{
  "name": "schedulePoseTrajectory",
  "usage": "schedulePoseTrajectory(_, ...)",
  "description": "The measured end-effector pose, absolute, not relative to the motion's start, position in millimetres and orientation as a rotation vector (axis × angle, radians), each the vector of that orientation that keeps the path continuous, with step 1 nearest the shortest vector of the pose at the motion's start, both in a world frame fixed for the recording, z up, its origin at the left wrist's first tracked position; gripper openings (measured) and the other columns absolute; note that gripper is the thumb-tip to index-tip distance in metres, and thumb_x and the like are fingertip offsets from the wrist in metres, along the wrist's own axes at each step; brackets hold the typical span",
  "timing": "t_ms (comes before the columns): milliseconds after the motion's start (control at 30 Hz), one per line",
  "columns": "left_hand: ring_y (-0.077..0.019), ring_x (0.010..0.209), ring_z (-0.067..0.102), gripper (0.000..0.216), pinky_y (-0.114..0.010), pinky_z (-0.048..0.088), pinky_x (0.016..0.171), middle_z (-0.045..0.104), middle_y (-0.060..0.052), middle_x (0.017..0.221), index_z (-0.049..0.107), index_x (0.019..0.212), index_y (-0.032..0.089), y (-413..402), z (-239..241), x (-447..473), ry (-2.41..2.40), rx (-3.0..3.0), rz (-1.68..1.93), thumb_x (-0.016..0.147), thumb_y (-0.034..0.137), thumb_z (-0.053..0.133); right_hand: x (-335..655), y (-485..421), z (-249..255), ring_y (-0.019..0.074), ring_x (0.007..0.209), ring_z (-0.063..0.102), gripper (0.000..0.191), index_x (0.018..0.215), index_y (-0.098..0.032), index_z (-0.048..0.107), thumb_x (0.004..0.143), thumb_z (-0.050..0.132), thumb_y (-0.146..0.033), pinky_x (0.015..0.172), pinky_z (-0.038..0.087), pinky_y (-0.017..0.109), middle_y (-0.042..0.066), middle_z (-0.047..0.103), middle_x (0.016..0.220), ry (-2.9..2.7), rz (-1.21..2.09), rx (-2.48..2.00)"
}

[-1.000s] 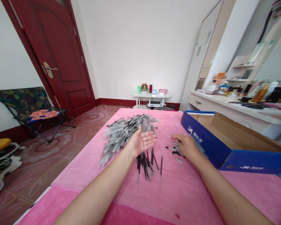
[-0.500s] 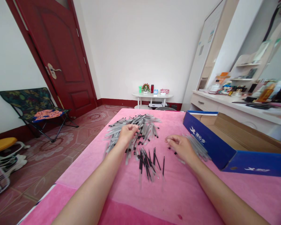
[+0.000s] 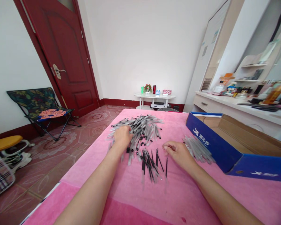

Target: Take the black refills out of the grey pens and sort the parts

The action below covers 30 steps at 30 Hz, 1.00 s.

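Slim translucent-grey plastic tubes (image 3: 141,125), many black-ended: heaped near far edge of pink cloth-covered counter (image 3: 178,197). Left hand (image 3: 122,137), right hand (image 3: 179,153): curled; grip indeterminable.

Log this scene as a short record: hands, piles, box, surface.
left hand: at the large heap of translucent pen barrels; grip hidden
right hand: near the black pen refills; grip unclear
smaller barrel pile: between right hand and blue cardboard box
box state: open-topped, on the right
surface: pink cloth
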<state>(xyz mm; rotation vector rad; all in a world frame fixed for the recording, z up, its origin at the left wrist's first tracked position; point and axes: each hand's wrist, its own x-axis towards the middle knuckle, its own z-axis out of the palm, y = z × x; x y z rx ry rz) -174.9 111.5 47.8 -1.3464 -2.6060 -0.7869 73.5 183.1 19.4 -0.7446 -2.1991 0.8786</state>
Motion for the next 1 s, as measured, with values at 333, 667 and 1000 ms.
schedulePoseTrajectory(333,-0.0227,0.083,0.057,0.028,-0.03,0.041,0.068,0.058,-0.009,0.093,0.065,0.094,0.025,115.7,28.2,-170.1,-2.434,-1.441,-0.549,0.079,0.036,0.044,70.6,177.8,17.9,0.0148,0.06,0.058,0.018,0.071,-0.016,0.062,0.076,0.045,-0.022,0.059,0.044,0.024,0.002,0.062,0.064,-2.22,0.878,-0.723)
schedulePoseTrajectory(667,-0.0226,0.101,0.045,0.025,-0.029,0.039,0.078,0.054,-0.007,0.101,0.065,0.093,0.026,112.1,33.4,-161.6,-2.298,-1.531,-0.708,0.076,0.033,0.049,68.0,175.8,16.7,0.0156,0.063,0.058,0.019,0.072,-0.017,0.062,0.075,0.045,-0.022,0.061,0.045,0.025,0.002,0.063,0.066,-2.237,0.876,-0.721)
schedulePoseTrajectory(1000,-0.025,0.103,0.047,0.016,-0.033,0.032,0.092,0.061,-0.008,0.088,0.069,0.071,0.023,124.0,25.4,-135.3,-2.446,-1.838,-1.01,0.067,0.037,0.061,67.6,174.7,17.3,0.0153,0.062,0.058,0.018,0.071,-0.017,0.062,0.075,0.046,-0.022,0.059,0.045,0.024,0.002,0.063,0.065,-2.245,0.885,-0.721)
